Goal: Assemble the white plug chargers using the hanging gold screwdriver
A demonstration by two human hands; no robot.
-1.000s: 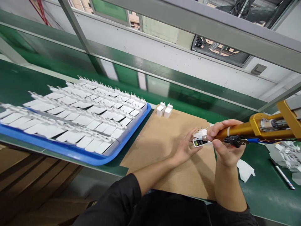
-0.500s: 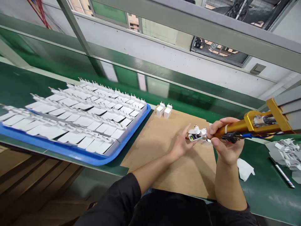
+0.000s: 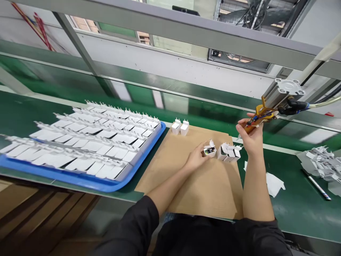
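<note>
My left hand (image 3: 196, 156) is closed round a white plug charger (image 3: 210, 152) on the cardboard sheet. Its pronged cover stands raised, and dark and green parts show inside the case. To its right is a small group of white chargers (image 3: 229, 153), their pronged covers up, apart from my left hand. Above and right of these, my right hand (image 3: 252, 134) grips a gold-coloured pneumatic hand tool (image 3: 262, 114) with a silver cylinder and a hose. The tool's tip points down and left, clear of the chargers.
A blue tray (image 3: 128, 179) full of pronged white chargers stands on the left. Two more chargers (image 3: 180, 127) are at the back of the cardboard sheet (image 3: 197, 193). On the green bench to the right are a white scrap (image 3: 275, 184), a pen (image 3: 317, 185) and piled white pieces (image 3: 321, 163).
My right hand has lifted the tool up and away from the chargers. My left hand has drawn the charger it holds leftward, opening a gap from the group.
</note>
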